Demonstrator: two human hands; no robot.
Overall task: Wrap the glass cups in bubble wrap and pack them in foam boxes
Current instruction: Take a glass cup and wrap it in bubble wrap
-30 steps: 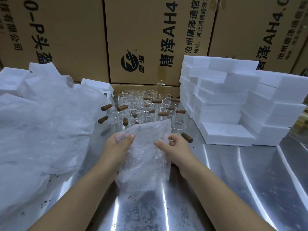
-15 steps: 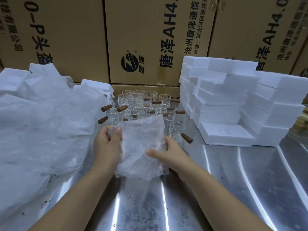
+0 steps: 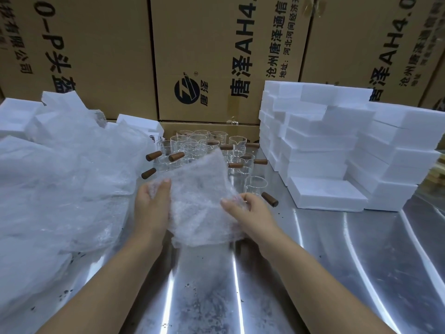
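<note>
Beside a crumpled heap of clear plastic wrap, a translucent bubble-wrap sheet is gripped at its side edges by the left hand and right hand, spread just before the clear wooden-handled glass cups, presumably to receive one, with white foam boxes stacked ready at right.

The left forearm and the right forearm are bare along all of their visible length, smooth and slim, narrowing toward the wrists. The left hand and the right hand are bare as well. The nails are cut short and rounded, seen most plainly on the right thumbnail. The upper arms lie outside the view, so whether a sleeve is worn higher up cannot be told.
</note>
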